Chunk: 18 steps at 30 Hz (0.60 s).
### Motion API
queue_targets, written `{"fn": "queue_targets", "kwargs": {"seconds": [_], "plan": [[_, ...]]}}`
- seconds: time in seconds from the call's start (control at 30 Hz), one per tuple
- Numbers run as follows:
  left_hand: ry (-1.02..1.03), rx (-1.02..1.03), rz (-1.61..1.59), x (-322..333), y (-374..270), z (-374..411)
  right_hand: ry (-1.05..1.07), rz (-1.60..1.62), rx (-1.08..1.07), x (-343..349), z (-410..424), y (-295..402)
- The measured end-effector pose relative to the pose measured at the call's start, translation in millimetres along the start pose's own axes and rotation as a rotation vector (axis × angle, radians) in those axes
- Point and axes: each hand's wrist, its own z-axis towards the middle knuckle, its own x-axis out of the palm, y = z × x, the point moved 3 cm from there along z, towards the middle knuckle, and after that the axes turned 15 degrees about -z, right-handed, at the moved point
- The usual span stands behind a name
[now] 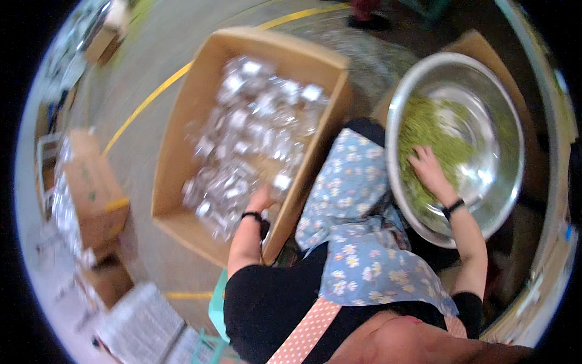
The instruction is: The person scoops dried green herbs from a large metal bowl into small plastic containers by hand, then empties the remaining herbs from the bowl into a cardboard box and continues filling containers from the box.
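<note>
To the left stands a large open cardboard box [177, 182] holding many clear plastic containers [259, 109], some with pale labels. My left hand [262, 199] reaches into its near right part, among the containers; blur hides whether it grips one. On the right is a wide, round metal basin [509, 182] with a heap of shredded green material [420, 123] along its left side. My right hand [427, 168] rests on this heap, fingers bent and partly spread; whether any strands are held in it cannot be made out.
A brown cardboard sheet or box [482, 45] shows behind the basin. A taped cardboard box [95, 182] stands at the far left, with wrapped bundles [141, 323] below it. Another person's foot [368, 22] shows at the top. A green stool [218, 305] is beside me.
</note>
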Motion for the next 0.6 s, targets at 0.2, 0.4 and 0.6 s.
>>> {"fn": "queue_targets", "kwargs": {"seconds": [0.2, 0.4, 0.6], "plan": [[0.013, -0.207, -0.146, -6, 11, 13, -0.218, 0.407, 0.615, -38, 8, -100], [-0.106, -0.166, 0.181, -1, 9, 4, -0.055, 0.235, 0.577, -34, 38, -73], [-0.159, -0.257, 0.003, -14, 20, -5, -0.157, -0.003, 0.650, -15, 101, -63]]}}
